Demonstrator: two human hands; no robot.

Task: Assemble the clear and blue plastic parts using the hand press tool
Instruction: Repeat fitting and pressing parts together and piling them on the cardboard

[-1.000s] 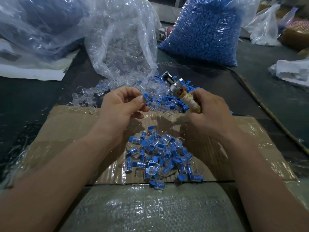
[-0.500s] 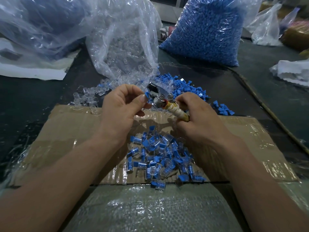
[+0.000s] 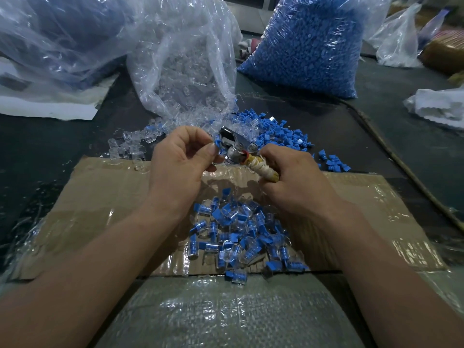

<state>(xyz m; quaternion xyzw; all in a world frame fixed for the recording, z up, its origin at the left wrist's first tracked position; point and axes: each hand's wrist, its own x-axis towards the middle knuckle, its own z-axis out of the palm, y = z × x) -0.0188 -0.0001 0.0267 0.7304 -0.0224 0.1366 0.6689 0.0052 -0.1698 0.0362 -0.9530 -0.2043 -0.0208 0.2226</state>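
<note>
My left hand [image 3: 179,158] pinches a small blue plastic part [image 3: 217,141] between thumb and fingers, right against the metal head of the hand press tool [image 3: 234,146]. My right hand [image 3: 291,177] grips the tool by its cloth-wrapped handle [image 3: 263,168]. A heap of joined clear-and-blue pieces [image 3: 241,232] lies on the taped cardboard [image 3: 100,197] below both hands. Loose blue parts [image 3: 281,136] and loose clear parts [image 3: 130,146] are scattered on the dark table behind the tool.
An open clear bag of clear parts [image 3: 185,71] stands at the back centre, a full bag of blue parts [image 3: 308,46] to its right. Crumpled plastic bags [image 3: 55,36] fill the back left. Bubble wrap [image 3: 226,312] lies nearest me. White packing material [image 3: 442,109] sits far right.
My right hand has brought the tool leftward and lower, from apart to touching the blue part that my left hand holds. The left hand stayed nearly in place.
</note>
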